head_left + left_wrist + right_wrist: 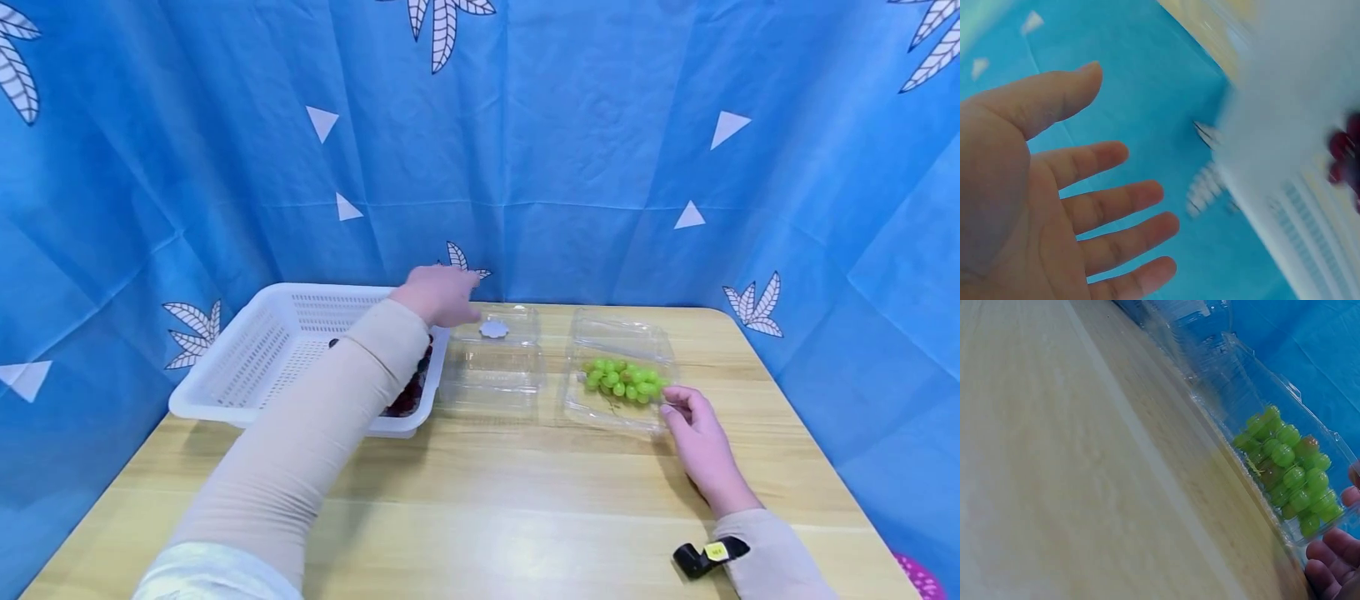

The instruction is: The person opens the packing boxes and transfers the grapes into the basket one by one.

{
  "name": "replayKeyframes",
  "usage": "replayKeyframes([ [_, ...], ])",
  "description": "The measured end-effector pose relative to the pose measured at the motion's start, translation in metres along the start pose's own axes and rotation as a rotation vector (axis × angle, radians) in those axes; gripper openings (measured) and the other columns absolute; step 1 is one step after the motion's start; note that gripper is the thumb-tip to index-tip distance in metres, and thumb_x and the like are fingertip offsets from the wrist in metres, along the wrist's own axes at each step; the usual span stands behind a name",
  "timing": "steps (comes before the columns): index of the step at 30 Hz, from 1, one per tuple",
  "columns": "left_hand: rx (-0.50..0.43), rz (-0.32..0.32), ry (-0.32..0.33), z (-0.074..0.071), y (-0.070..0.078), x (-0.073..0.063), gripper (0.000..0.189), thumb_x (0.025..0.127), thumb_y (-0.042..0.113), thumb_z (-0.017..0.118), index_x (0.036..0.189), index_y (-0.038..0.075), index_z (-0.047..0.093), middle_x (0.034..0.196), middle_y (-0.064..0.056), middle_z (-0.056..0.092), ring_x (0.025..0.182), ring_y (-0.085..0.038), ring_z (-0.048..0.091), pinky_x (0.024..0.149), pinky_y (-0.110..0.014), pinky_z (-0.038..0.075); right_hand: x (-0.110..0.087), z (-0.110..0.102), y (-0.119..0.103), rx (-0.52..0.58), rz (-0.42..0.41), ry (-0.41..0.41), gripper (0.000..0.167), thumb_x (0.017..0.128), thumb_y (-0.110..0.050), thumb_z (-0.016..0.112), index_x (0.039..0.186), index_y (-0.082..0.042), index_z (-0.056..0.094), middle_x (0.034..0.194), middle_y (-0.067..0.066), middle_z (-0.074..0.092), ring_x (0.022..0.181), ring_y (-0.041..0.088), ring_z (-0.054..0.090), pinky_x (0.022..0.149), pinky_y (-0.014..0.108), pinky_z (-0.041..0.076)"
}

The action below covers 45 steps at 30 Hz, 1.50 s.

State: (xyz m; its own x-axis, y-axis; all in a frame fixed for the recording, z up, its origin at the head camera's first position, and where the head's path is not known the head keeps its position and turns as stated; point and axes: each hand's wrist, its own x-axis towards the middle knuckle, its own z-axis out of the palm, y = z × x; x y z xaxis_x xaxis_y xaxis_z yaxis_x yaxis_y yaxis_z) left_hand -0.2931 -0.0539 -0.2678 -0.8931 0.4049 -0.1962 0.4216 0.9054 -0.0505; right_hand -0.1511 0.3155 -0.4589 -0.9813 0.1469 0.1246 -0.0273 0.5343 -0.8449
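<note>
My left hand (442,296) is raised over the far right corner of the white plastic basket (213,392). In the left wrist view its fingers (1113,200) are spread and hold nothing. Dark red grapes (408,396) lie in the basket's right end, partly hidden by my sleeve. My right hand (701,442) pinches the near right corner of an open clear plastic box (600,412). A bunch of green grapes (622,381) lies in that box, close to my right fingertips. The right wrist view shows fingers (1329,550) at the box's edge.
Between basket and grape box stands another open clear plastic box (491,367), with a pale label (493,329) on its lid. Everything stands on a light wooden table (495,517). A blue patterned curtain (570,167) hangs close behind and along both sides.
</note>
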Motion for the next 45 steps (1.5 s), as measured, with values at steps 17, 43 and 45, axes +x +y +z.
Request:
replayKeyframes([
  [17, 0.002, 0.411, -0.033, 0.046, 0.154, 0.024, 0.067, 0.099, 0.047, 0.06, 0.157, 0.021, 0.037, 0.156, 0.002, 0.043, 0.14, -0.02, 0.043, 0.114, -0.038, 0.036, 0.001, 0.0, 0.0, -0.011, -0.03, -0.008, 0.041, 0.107, -0.02, 0.048, 0.14, 0.004, 0.046, 0.139, 0.024, 0.047, 0.123, 0.034, 0.049, 0.098, 0.035, 0.039],
  [43, -0.002, 0.443, 0.185, 0.126, 0.192, 0.068, 0.062, 0.083, 0.03, 0.081, 0.135, 0.025, 0.05, 0.12, 0.01, 0.051, 0.108, -0.01, 0.044, 0.095, -0.026, 0.043, 0.001, 0.0, 0.002, -0.037, -0.081, -0.066, 0.037, 0.106, -0.022, 0.051, 0.134, 0.001, 0.051, 0.134, 0.02, 0.052, 0.121, 0.032, 0.052, 0.097, 0.022, 0.04],
  [45, -0.038, 0.461, 0.161, 0.128, 0.192, 0.068, 0.058, 0.082, 0.026, 0.081, 0.129, 0.024, 0.047, 0.111, 0.009, 0.058, 0.1, -0.01, 0.051, 0.089, -0.025, 0.046, 0.001, 0.0, 0.003, -0.041, -0.084, -0.068, 0.036, 0.106, -0.022, 0.051, 0.134, 0.002, 0.051, 0.133, 0.02, 0.052, 0.121, 0.032, 0.052, 0.097, 0.025, 0.04],
])
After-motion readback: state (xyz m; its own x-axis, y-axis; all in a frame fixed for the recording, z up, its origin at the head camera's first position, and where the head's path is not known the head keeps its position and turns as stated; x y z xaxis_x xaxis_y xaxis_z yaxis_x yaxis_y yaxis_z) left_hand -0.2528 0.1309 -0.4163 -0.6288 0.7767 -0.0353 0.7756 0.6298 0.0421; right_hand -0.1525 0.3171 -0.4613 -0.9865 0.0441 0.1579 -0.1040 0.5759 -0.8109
